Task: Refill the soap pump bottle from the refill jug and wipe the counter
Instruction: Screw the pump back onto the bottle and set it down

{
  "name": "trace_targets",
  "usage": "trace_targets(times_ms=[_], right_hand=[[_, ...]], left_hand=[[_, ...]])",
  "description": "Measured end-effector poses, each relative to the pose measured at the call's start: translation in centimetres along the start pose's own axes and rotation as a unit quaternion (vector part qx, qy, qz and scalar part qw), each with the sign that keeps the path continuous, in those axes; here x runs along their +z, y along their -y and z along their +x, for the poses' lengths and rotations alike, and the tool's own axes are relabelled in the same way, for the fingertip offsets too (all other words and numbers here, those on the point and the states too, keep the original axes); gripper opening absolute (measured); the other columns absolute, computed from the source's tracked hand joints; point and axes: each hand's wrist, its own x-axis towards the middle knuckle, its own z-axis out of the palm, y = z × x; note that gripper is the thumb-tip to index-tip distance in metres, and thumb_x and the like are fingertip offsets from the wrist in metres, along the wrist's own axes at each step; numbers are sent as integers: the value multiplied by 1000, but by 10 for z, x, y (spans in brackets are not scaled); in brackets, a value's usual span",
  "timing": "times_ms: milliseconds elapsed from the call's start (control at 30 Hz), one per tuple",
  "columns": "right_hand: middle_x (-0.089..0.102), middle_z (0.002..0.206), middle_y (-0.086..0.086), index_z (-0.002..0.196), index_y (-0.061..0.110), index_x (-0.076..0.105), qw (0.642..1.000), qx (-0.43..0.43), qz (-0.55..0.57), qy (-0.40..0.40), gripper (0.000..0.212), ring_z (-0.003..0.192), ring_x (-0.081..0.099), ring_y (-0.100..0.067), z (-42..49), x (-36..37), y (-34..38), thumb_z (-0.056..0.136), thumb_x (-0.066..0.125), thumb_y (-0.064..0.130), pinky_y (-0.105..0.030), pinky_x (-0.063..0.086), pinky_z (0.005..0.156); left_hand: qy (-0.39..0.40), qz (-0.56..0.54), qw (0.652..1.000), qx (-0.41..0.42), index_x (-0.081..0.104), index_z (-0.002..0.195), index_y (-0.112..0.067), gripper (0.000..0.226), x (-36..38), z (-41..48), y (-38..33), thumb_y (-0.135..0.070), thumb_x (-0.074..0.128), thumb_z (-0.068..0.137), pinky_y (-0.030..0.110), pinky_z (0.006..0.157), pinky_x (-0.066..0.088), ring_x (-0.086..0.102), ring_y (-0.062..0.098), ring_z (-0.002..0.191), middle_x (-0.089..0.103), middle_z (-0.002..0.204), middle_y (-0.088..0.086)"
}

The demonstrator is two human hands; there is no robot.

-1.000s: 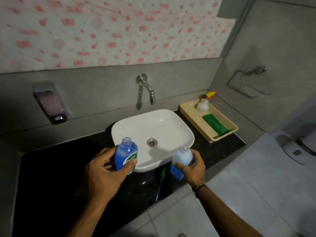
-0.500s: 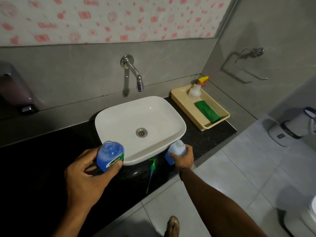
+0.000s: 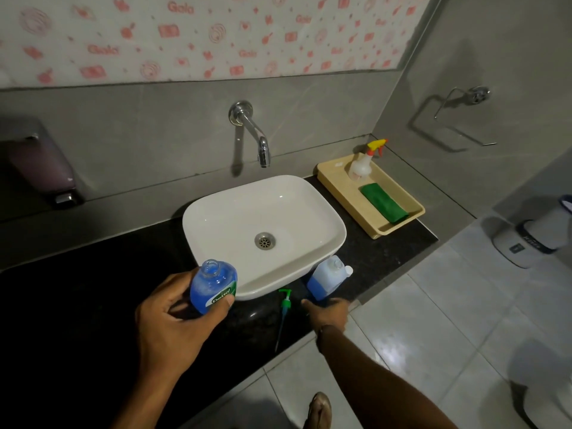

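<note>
My left hand (image 3: 173,323) grips the blue soap pump bottle (image 3: 212,286), which has a green label and an open neck with no pump, just in front of the white basin (image 3: 263,218). The green pump head with its tube (image 3: 284,308) lies on the black counter (image 3: 77,305) between my hands. The translucent refill jug (image 3: 325,278) of blue liquid stands on the counter at the basin's right corner, uncapped, a small white cap (image 3: 348,270) beside its neck. My right hand (image 3: 328,311) holds the jug's lower end. A folded green cloth (image 3: 383,205) lies in the beige tray (image 3: 399,230).
A spray bottle (image 3: 360,165) stands at the back of the tray. The chrome tap (image 3: 257,137) juts over the basin. A wall dispenser (image 3: 40,162) hangs at the left, a towel ring (image 3: 458,119) at the right. A bin (image 3: 526,239) stands on the tiled floor.
My right hand has lowered the refill jug onto the counter beside the basin and slid down to its base. My left hand keeps the soap bottle in about the same place.
</note>
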Motion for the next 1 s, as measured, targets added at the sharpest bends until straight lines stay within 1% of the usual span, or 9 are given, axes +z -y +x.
trace_targets(times_ms=[100,233,467,567,633,733,833,900,1000], right_hand=[[68,119,-8,114,17,65,988,-27,-108,107,40,104,67,-22,-9,27,-5,85,77,42,-45,58,96],[67,119,-9,120,17,61,971,-72,-195,117,49,108,67,-27,-12,50,9,84,76,47,-46,58,95],[65,125,-17,126,8,58,952,-66,-266,139,43,114,65,-32,-3,51,7,91,70,28,-46,56,99],[68,122,-15,122,8,64,927,-125,-310,169,37,112,66,-29,-21,32,18,90,69,26,-44,56,98],[73,110,-11,109,9,72,908,-215,-318,172,25,104,69,-28,-41,10,37,89,70,23,-45,57,95],[74,92,3,98,14,75,898,-345,-222,161,12,88,73,-21,-84,-39,92,90,73,22,-48,59,86],[76,99,9,104,22,75,870,-449,-56,195,14,84,74,-11,-141,-88,163,91,74,21,-32,63,77],[77,101,-1,106,13,74,831,-498,52,241,17,79,73,-8,-179,-108,203,89,74,15,-24,60,73],[75,107,-21,113,-2,69,787,-534,133,279,33,77,70,-14,-220,-120,241,85,75,15,-30,58,73]], left_hand=[[2,9,1000,8,75,104,-40,46,2,-1,3,-27,92,63,12,69,59,78,6,88,79,101,-18],[12,26,999,16,75,104,-49,59,2,-1,10,-13,97,63,16,70,61,78,8,88,79,103,-16],[11,27,1000,3,76,106,-47,48,3,1,7,-36,95,63,21,71,63,79,13,90,79,103,-15],[11,24,1000,-9,77,105,-42,47,5,1,7,-27,96,64,22,70,62,79,14,89,79,101,-13],[10,29,999,-15,79,104,-37,49,7,1,7,-16,98,64,20,69,62,79,13,88,79,100,-13],[6,39,999,-27,80,105,-27,46,11,4,4,-14,98,64,18,67,61,79,12,90,80,99,-15],[0,51,998,-43,81,105,-23,46,16,11,-4,-17,99,63,24,67,64,79,17,90,80,99,-10],[-7,57,997,-43,81,103,-26,44,18,15,-13,-20,98,62,26,67,65,78,17,88,80,95,-13],[-9,69,997,-39,81,103,-30,42,21,24,-31,-27,96,63,30,69,66,77,13,88,79,95,-17]])
